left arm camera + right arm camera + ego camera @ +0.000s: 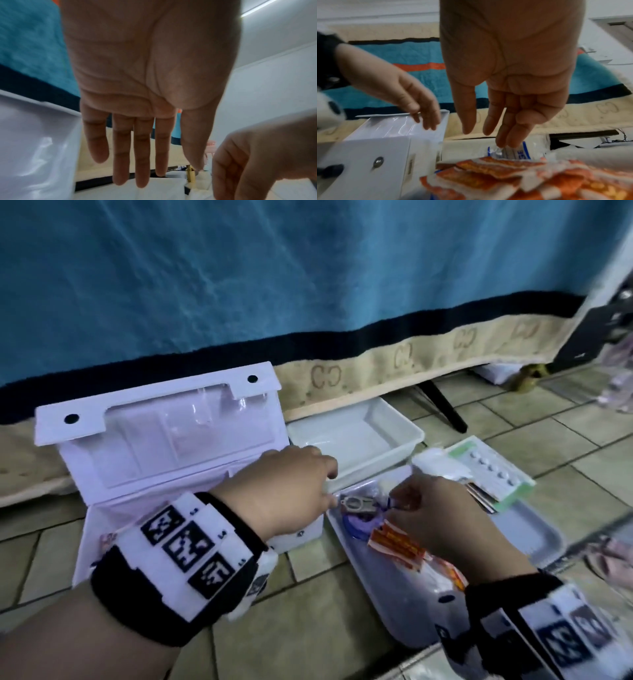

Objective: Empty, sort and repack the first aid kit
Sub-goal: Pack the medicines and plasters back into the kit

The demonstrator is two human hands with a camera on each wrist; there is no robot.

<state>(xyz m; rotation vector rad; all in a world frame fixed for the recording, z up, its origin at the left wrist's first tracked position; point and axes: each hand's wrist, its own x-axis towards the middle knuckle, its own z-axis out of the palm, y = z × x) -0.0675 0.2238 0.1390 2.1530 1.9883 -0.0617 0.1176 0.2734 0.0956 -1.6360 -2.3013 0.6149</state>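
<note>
The white first aid kit box stands on the floor with its lid up. My left hand hovers over the box's right end, fingers straight and spread, holding nothing. Right of the box lies a grey tray with small folding scissors, orange plaster packets and a blue-and-white packet. My right hand reaches down into the tray. Its straight fingertips touch the blue-and-white packet, and the thumb stays apart from them.
An empty clear plastic bin sits behind the tray. A green blister pack of pills and a white gauze pack lie at the tray's far end. A blue blanket hangs down behind everything. A black leg stands on the tiled floor.
</note>
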